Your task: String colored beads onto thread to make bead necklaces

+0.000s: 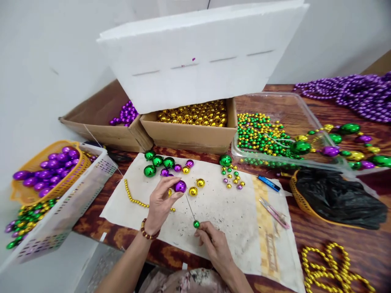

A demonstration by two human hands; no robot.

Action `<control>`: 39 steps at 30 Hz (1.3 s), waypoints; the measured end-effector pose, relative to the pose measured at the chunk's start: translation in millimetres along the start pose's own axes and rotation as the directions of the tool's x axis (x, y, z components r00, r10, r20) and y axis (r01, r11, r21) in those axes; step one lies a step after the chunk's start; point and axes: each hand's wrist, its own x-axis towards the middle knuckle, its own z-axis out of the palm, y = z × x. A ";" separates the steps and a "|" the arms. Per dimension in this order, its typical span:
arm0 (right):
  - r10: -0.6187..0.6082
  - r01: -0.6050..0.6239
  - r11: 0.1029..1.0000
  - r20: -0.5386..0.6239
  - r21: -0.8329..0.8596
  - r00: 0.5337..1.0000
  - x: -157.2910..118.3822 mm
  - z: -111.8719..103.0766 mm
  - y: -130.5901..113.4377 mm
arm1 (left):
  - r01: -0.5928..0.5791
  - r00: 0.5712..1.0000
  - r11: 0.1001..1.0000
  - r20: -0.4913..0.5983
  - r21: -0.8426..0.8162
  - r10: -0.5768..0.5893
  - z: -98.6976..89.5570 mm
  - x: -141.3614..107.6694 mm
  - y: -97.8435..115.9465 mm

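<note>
Two hands (pixel 159 203), one blue cutter (pixel 269 183) (and five large green balls (pixel 149 171))

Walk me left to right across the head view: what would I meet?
Basket of purple balls → left hand → purple ball → green bead → right hand → blue cutter → black bag.
</note>
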 end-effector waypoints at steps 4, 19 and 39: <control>0.002 -0.002 0.999 0.015 -0.032 1.000 1.0 4.7 1.1 | 0.110 0.994 0.984 0.003 -0.140 -0.110 -2.8 2.7 0.2; 0.013 -0.012 1.000 0.036 -0.029 0.999 5.6 10.1 2.2 | 0.271 0.958 0.851 0.037 -0.450 -0.285 5.4 6.3 4.8; -0.053 0.053 0.999 0.010 -0.011 0.999 13.9 15.2 4.4 | 0.227 0.968 0.842 0.014 -0.490 -0.252 8.4 -3.3 8.5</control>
